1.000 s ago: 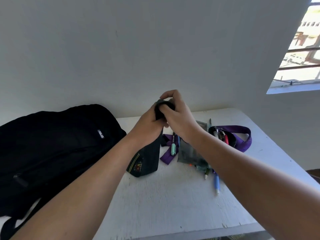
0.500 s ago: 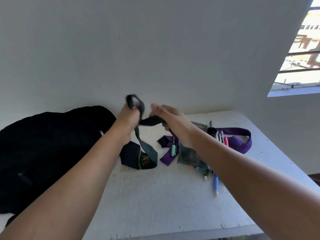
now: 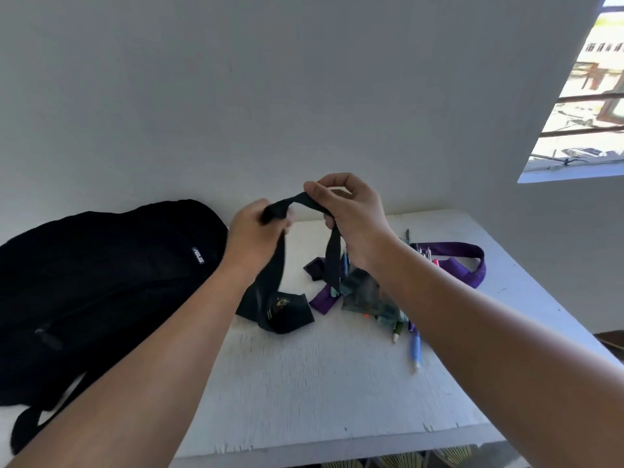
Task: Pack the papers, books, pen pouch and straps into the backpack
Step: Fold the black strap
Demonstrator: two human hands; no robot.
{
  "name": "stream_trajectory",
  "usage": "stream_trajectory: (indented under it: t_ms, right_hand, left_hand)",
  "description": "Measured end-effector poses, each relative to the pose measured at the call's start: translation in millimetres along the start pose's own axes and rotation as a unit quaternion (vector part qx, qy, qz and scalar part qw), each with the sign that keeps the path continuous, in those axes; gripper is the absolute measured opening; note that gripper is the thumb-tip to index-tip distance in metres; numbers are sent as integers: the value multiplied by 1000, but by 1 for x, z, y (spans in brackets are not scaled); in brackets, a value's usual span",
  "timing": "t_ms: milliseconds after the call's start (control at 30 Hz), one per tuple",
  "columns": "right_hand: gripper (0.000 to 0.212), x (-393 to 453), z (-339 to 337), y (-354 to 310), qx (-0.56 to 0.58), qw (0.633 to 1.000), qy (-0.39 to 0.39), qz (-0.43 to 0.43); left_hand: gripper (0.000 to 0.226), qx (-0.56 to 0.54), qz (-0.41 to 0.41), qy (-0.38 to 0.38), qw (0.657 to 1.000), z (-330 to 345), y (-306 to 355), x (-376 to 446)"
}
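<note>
Black strap (image 3: 332, 251): flat woven fabric, broad end with embroidered crest lying on counter (image 3: 304, 383). Left hand (image 3: 260, 231) grips bunched upper part; right hand (image 3: 354, 217) pinches band beside it, loop arched between. Backpack (image 3: 101, 282): black soft fabric, small white logo, writing unreadable, at counter's left. Purple strap (image 3: 469, 265), translucent pen pouch (image 3: 368, 295), pens at right. Counter: white painted, chipped front edge.
</note>
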State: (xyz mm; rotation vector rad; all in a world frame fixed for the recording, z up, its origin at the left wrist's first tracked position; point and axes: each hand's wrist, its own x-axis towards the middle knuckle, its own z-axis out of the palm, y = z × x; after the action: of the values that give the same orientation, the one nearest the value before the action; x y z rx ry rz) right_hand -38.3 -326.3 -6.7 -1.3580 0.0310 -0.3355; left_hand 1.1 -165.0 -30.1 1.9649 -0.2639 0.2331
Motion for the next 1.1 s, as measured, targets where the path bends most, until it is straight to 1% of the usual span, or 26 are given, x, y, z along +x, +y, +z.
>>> stream_trajectory:
  t_ms: [33, 67, 100, 167, 200, 233, 267, 300, 333, 400, 467, 533, 567, 600, 633, 667, 700, 800, 833, 933, 967, 1000, 1067, 1100]
  right_hand:
    - [24, 0, -6, 0, -33, 999, -4, 6]
    - [25, 1, -12, 2, -77, 997, -21, 20]
    - [28, 1, -18, 5, -127, 989, -55, 44]
    - [30, -4, -24, 11, -207, 963, -144, 96]
    - [30, -7, -23, 14, -229, 952, -175, 108]
    - [31, -11, -19, 15, -235, 947, -190, 109]
    - [30, -13, -15, 15, -223, 950, -193, 104]
    - [26, -15, -11, 12, -198, 957, -189, 98]
    - [21, -15, -6, 10, -168, 965, -181, 88]
    - [13, -12, -1, 7, -116, 978, -166, 60]
    - [13, -10, -2, 7, -71, 983, -164, 47]
    - [14, -9, -7, 8, -31, 986, -155, 49]
    - [14, -8, -9, 8, -7, 988, -147, 53]
    - [13, -6, -11, 7, 21, 988, -138, 59]
    - [13, -5, -12, 6, 46, 988, -131, 63]
    - [14, -3, -14, 5, 63, 988, -127, 64]
    - [15, -1, -14, 4, 73, 987, -127, 64]
    - [15, 0, -13, 1, 62, 987, -135, 55]
    - [14, 1, -11, -1, 56, 989, -130, 51]
    - [10, 4, -5, -7, 55, 993, -96, 33]
    - [10, 4, -3, -9, 56, 994, -87, 28]
    - [11, 5, -1, -10, 54, 995, -80, 26]
    - [13, 4, 3, -11, 36, 997, -65, 31]
    - [14, 3, 4, -11, 22, 998, -56, 32]
  left_hand:
    - [18, -18, 3, 54, 998, -5, -2, 5]
    - [16, -31, 11, 89, 996, -10, 0, 6]
    - [18, -36, 23, 112, 993, -13, 1, 9]
    - [26, -4, 64, 146, 987, -15, 9, 10]
    - [24, 21, 90, 153, 984, -15, 14, 11]
    - [15, 39, 109, 147, 982, -13, 19, 11]
    - [19, 57, 123, 133, 982, -10, 25, 10]
    - [32, 78, 133, 112, 982, -6, 28, 8]
    - [40, 90, 141, 91, 982, -3, 29, 6]
    - [43, 84, 148, 56, 984, 1, 31, 4]
    - [45, 54, 135, 15, 989, -1, 30, 5]
    - [41, 20, 108, -70, 991, -5, 29, 7]
    - [35, -11, 84, -123, 989, -7, 29, 5]
    - [28, -60, 49, -176, 981, -9, 28, 1]
    - [24, -109, 7, -212, 971, -9, 28, -2]
    - [24, -157, -29, -230, 960, -8, 28, -5]
    - [25, -186, -49, -228, 955, -7, 27, -6]
    - [26, -259, -61, -169, 949, -1, 28, -5]
    - [29, -276, -67, -168, 944, 0, 29, -4]
    - [45, -333, -96, -222, 912, 7, 30, -10]
    - [45, -336, -95, -229, 909, 10, 32, -12]
    - [40, -330, -89, -224, 913, 14, 33, -14]
    - [24, -299, -69, -190, 932, 22, 37, -17]
    - [21, -299, -65, -173, 936, 25, 38, -17]
